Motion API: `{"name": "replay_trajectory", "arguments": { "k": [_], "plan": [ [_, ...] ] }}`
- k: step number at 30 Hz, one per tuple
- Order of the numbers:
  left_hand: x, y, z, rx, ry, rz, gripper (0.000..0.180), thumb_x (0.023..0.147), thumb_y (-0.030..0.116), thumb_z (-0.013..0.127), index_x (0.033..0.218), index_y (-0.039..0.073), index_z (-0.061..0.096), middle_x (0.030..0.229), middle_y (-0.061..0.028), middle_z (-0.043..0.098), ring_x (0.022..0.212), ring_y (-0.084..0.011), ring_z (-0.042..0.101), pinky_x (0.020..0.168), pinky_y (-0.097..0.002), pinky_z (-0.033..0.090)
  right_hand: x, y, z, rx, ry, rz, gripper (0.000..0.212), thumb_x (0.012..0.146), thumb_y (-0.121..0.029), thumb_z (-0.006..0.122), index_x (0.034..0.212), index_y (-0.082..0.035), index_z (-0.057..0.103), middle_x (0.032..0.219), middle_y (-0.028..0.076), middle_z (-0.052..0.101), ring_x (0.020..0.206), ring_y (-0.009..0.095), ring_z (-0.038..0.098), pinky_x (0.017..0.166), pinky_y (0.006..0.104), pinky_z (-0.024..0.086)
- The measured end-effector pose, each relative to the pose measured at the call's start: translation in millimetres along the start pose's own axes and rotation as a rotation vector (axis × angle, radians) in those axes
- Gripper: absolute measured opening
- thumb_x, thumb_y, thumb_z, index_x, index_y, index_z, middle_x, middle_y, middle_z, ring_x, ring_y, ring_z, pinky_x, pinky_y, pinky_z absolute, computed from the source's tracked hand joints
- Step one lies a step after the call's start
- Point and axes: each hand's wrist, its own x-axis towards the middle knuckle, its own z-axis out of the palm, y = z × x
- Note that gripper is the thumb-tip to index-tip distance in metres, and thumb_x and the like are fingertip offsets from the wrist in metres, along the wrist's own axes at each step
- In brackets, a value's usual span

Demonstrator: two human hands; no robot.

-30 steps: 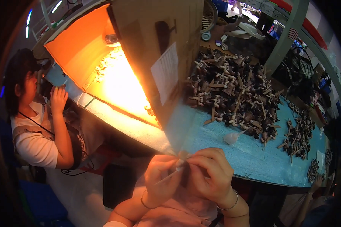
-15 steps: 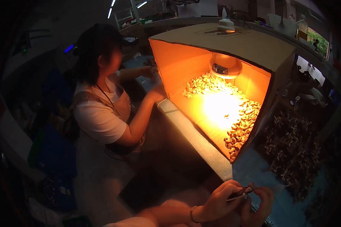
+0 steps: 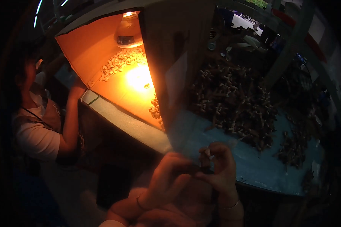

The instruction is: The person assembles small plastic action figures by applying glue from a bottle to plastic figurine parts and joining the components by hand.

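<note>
My left hand (image 3: 166, 176) is in front of me at the lower middle, its fingers bent toward my right hand. A small dark piece shows by its fingertips, too dim to name. My right hand (image 3: 224, 172) is closer to the blue table and pinches a small brown piece with a pale top (image 3: 207, 155) between thumb and fingers. The two hands almost meet around it. Ahead to the left, an open cardboard box (image 3: 77, 53) stands on its side, with a glowing bulb (image 3: 129, 32) inside. Small pale rounded pieces (image 3: 121, 60) lie heaped within it.
A blue-covered table (image 3: 200, 130) on the right carries a large pile of small brown-and-pale pieces (image 3: 234, 100) and a smaller pile (image 3: 293, 147). A pale ledge (image 3: 121, 121) runs before the box. At the left, another person (image 3: 38, 128) reaches behind the box.
The view has swung right, so the box and the other person sit farther left and more of the blue table shows. My hands have moved apart a little; the right hand holds its piece higher.
</note>
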Motion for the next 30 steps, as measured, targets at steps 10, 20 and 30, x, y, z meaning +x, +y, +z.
{"name": "replay_trajectory", "arguments": {
  "k": [10,20,30],
  "plan": [
    [19.0,-1.6,10.2,0.213,-0.049,0.089,0.023,0.082,-0.005,0.047,0.102,-0.002,0.058,0.092,-0.0098,0.051,0.08,-0.0149,0.052,0.071,-0.0235,0.043,-15.8,0.7,-2.7,0.697,-0.186,0.139,0.07,0.056,-0.005,0.085,0.112,-0.003,0.044,0.113,0.006,0.04,0.108,0.016,0.045,0.087,0.0295,0.044],
    [6.6,3.3,18.9,0.286,0.064,0.147,0.039,0.085,0.02,0.055,0.114,-0.005,0.053,0.092,-0.0106,0.047,0.076,-0.0154,0.047,0.069,-0.0255,0.042,-17.1,4.5,0.9,0.683,-0.137,0.153,0.071,0.057,-0.006,0.084,0.115,-0.002,0.043,0.118,0.008,0.041,0.112,0.019,0.044,0.092,0.0324,0.043],
    [-7.0,9.2,19.0,0.293,-0.003,0.237,0.064,0.076,0.033,0.071,0.123,-0.001,0.043,0.106,-0.0131,0.054,0.085,-0.0215,0.053,0.071,-0.0299,0.046,-29.3,-14.5,5.7,0.14,-0.136,-0.064,0.072,0.062,-0.011,0.081,0.123,-0.001,0.043,0.114,0.008,0.042,0.108,0.019,0.045,0.092,0.0301,0.04]
  ]
}}
